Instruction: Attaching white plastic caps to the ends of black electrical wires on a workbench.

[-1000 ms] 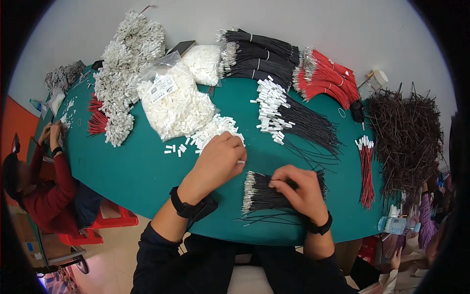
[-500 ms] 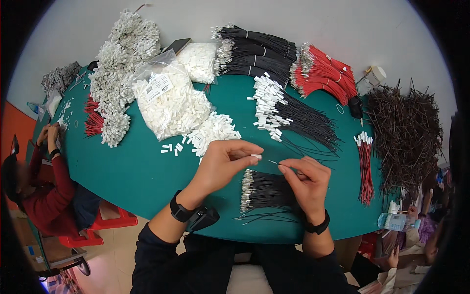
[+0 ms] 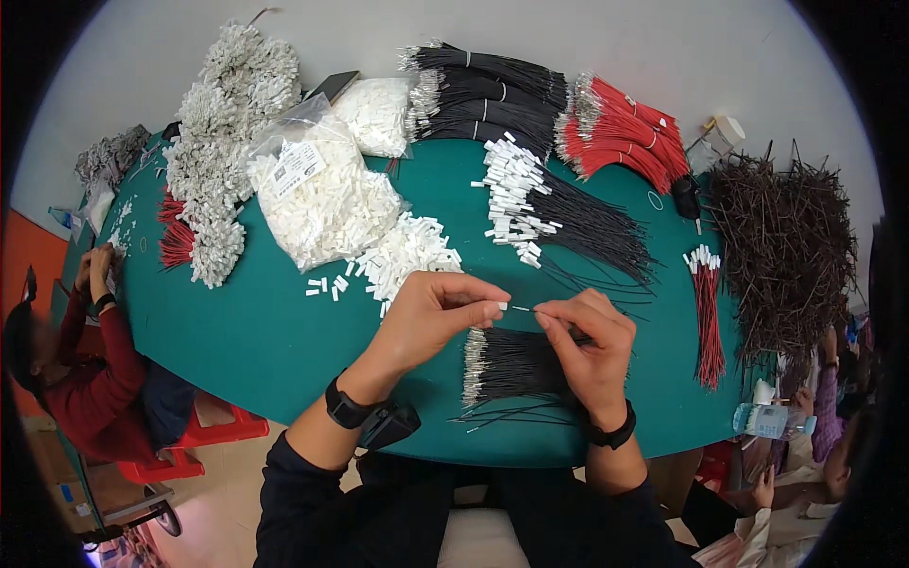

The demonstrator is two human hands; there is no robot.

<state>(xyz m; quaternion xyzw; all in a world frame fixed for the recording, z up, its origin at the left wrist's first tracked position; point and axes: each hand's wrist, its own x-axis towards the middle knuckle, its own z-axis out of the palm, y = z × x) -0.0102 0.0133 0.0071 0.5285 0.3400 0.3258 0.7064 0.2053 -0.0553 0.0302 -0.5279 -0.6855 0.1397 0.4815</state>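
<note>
White plastic connector (image 3: pixel 501 306) sits pinched between the thumb and forefinger of the left hand (image 3: pixel 437 312), just left of the frame's centre, and its open end meets the metal tip of one thin black wire (image 3: pixel 526 309) that the right hand (image 3: pixel 589 343) grips closed between its fingertips. Both hands hover over a green table (image 3: pixel 256 341). Directly below them lies one bundle of black wires (image 3: pixel 507 364) with bare metal ends pointing left, and a few stray wires lie under it. Left of the hands is one loose heap of white connectors (image 3: pixel 402 254). At upper left stands one clear plastic bag (image 3: pixel 317 194) full of connectors, with one white rectangular label (image 3: pixel 297 168) near its top; a second, smaller bag (image 3: pixel 377 115) lies behind it. Two bundles of red wires (image 3: pixel 620 137) rest at upper right, and one slim red bundle (image 3: pixel 705 317) lies at right. A black strap circles each wrist. At lower right stands one clear bottle (image 3: pixel 769 420) with a blue label.
</note>
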